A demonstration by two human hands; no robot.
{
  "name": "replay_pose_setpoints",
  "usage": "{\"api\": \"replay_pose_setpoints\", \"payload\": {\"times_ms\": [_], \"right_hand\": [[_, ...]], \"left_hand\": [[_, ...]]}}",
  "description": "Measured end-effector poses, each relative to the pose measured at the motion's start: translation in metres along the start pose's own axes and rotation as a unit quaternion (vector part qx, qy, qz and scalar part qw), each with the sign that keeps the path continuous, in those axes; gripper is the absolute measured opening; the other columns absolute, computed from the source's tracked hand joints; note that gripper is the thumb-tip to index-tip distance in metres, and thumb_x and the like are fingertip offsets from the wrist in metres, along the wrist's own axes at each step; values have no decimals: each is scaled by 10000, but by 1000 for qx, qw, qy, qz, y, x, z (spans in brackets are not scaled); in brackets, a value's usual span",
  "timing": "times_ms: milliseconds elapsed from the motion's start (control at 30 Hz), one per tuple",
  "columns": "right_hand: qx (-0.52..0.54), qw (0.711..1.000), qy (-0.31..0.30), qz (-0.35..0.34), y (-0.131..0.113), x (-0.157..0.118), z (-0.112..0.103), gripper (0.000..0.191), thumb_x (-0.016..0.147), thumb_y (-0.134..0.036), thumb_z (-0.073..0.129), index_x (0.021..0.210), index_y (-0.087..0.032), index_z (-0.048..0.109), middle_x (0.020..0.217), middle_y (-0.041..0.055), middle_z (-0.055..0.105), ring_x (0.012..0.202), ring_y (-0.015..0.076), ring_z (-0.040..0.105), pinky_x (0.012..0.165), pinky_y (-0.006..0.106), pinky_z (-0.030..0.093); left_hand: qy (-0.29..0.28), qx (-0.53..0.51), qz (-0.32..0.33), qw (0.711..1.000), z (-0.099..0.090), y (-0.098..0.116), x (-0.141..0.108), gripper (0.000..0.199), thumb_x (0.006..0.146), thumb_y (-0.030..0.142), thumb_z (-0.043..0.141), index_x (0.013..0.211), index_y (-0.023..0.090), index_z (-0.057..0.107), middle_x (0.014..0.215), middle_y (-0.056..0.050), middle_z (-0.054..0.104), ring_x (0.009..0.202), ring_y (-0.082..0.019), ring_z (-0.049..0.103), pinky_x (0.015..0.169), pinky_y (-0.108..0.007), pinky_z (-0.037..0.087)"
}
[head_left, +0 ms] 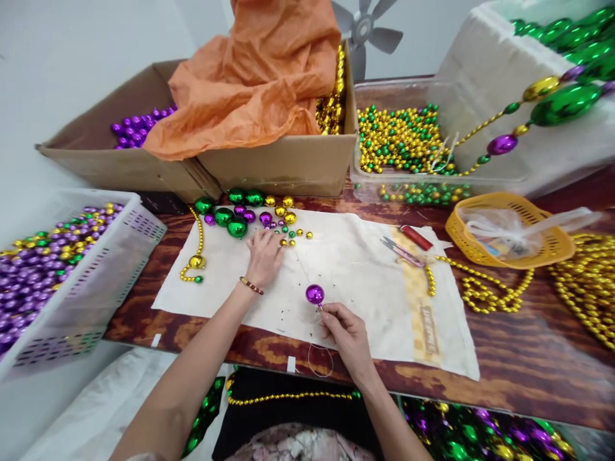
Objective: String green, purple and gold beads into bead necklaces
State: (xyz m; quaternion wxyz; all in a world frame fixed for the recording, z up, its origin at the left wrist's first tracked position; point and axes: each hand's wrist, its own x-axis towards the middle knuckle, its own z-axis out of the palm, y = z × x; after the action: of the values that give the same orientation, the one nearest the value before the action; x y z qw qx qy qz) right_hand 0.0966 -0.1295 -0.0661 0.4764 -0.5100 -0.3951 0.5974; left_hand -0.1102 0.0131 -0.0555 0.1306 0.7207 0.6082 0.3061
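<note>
My right hand point(344, 333) pinches a thin thread between thumb and forefinger, just below a large shiny purple bead point(314, 294). The thread passes up from the bead toward the bead pile and hangs in a loop point(321, 362) below the hand. My left hand point(265, 256) reaches over the white cloth point(346, 256), its fingers apart at the near edge of the loose beads. Those include large green beads point(237, 227), purple beads point(266, 219) and small gold beads point(300, 232). The fingertips partly hide what they touch.
A cardboard box point(283, 163) with orange cloth stands behind. Bead bins flank it: a white basket point(110, 256) left, a clear bin point(408, 179) right. Thread snips point(403, 251), a red cutter point(416, 237), a yellow basket point(519, 250) and gold strands point(485, 294) lie right.
</note>
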Motion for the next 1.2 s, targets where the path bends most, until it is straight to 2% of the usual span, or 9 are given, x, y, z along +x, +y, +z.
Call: {"api": "replay_pose_setpoints", "payload": {"times_ms": [67,100,200,267,333,533,967,1100,1200], "right_hand": [[4,1000,-6,-9,1,-2,0,204,876,-378,665,841,-181,706,656,-12,603,525,106,559,531,222,457],[5,1000,-9,-14,2,-3,1,196,881,-370,662,846,-183,708,663,-10,610,532,106,565,539,221,465],[4,999,-18,-26,2,-7,2,175,893,-349,656,869,-186,716,657,-11,614,532,107,574,535,216,470],[-2,999,-30,-31,1,-10,3,170,898,-341,651,879,-185,718,632,-15,605,515,108,573,522,215,469],[-15,998,-46,-36,-2,-13,3,168,906,-334,642,882,-186,718,605,-20,594,500,110,568,511,217,465],[-49,997,-44,-43,-5,-19,0,176,917,-340,624,888,-197,722,613,-19,604,488,118,570,490,228,451],[-55,997,-50,-29,-3,-19,1,173,922,-338,618,880,-191,700,569,-34,571,467,112,555,472,226,430],[-33,998,-23,-41,-6,-14,13,205,923,-341,618,1067,-200,654,662,-33,600,514,119,588,505,236,473],[-17,998,-3,-61,-8,-5,28,297,929,-328,611,1202,-223,560,739,-38,626,552,115,603,562,243,512]], "left_hand": [[35,-182,-63,981,-8,7,-5,159,836,277,700,972,195,700,1038,-95,715,1094,-301,598,1010,-511,394],[29,-295,-100,950,-13,11,-9,183,826,314,720,963,195,698,992,-79,714,1023,-272,631,990,-488,432],[-43,-569,-202,796,-30,27,-25,252,808,353,765,995,190,720,934,-48,714,907,-204,685,945,-419,512],[-72,-644,-243,722,-38,37,-34,262,798,312,790,1021,183,740,946,-48,722,912,-185,698,951,-388,533],[-69,-672,-265,688,-41,43,-40,246,796,258,793,1025,181,750,932,-43,724,899,-167,700,952,-368,546],[-40,-691,-284,664,-38,44,-43,137,815,217,779,938,170,741,904,-34,717,865,-151,700,954,-367,560],[-19,-706,-297,643,-34,45,-42,205,778,181,807,978,147,771,884,-27,717,794,-113,675,847,-288,566],[-39,-709,-302,636,-30,53,-48,268,756,166,818,1018,145,762,876,-22,709,792,-114,676,832,-277,553],[-73,-716,-328,612,-22,64,-56,238,767,197,814,990,139,757,853,-27,695,821,-131,684,790,-257,548]]}}
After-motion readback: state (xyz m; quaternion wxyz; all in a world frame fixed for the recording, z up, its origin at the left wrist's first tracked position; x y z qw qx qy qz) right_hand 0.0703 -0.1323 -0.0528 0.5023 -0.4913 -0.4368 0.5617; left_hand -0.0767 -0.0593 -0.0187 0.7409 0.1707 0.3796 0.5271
